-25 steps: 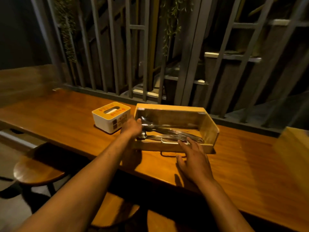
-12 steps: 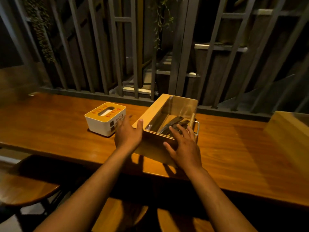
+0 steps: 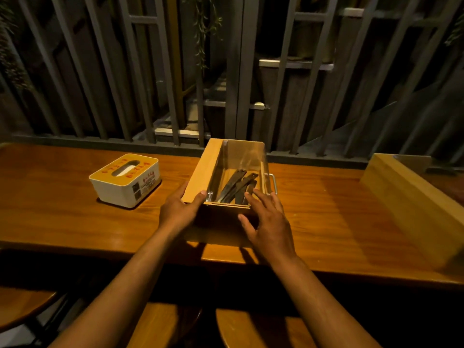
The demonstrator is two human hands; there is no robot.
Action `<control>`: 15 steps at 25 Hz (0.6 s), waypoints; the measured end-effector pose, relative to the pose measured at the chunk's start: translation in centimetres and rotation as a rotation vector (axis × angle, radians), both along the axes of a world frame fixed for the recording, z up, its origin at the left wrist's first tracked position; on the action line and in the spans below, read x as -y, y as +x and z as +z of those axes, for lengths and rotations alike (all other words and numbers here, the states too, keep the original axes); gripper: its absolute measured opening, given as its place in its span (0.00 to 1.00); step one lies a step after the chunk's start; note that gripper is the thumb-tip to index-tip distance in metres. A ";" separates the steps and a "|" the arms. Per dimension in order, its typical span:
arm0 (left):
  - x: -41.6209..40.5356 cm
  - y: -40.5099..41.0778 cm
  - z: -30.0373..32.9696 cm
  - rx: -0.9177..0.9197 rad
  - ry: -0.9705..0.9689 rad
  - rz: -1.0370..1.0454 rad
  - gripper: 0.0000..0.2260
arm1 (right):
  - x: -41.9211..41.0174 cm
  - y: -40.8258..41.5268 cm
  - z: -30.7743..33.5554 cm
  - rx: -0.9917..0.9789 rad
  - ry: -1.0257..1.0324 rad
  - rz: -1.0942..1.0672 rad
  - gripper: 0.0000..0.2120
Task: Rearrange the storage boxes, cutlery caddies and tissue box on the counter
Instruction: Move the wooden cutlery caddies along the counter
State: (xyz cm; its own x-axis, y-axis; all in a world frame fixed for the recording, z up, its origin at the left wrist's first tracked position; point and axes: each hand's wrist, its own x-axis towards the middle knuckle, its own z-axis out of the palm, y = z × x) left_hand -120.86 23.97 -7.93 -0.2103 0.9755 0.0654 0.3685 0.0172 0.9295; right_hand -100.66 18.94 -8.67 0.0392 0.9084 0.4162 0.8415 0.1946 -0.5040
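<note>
A wooden cutlery caddy [image 3: 204, 167] with metal cutlery [image 3: 237, 185] inside stands on the wooden counter [image 3: 326, 209], its long side running away from me. My left hand [image 3: 179, 209] grips its near left corner, thumb on the rim. My right hand [image 3: 270, 223] rests against the near right end with fingers spread over the rim. A white tissue box [image 3: 125, 179] with an orange top sits to the left of the caddy, apart from it. A large wooden storage box [image 3: 411, 197] stands at the right edge of the counter.
A grey barred railing [image 3: 238, 79] runs along the counter's far edge. Round wooden stools [image 3: 22, 305] stand below the near edge. A metal handle [image 3: 274, 183] sticks out on the caddy's right side.
The caddy has been turned from lying crosswise to pointing away from me. Both hands have shifted to its near end. The view has moved to the right.
</note>
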 end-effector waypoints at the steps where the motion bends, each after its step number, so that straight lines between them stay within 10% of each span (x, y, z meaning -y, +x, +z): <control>1: 0.4 0.7 0.0 -0.002 0.004 0.009 0.28 | 0.4 0.6 0.0 0.001 0.016 -0.003 0.26; 15: 5.4 22.5 -0.6 -0.119 0.055 0.041 0.29 | 5.7 21.0 -0.7 -0.034 0.089 -0.124 0.27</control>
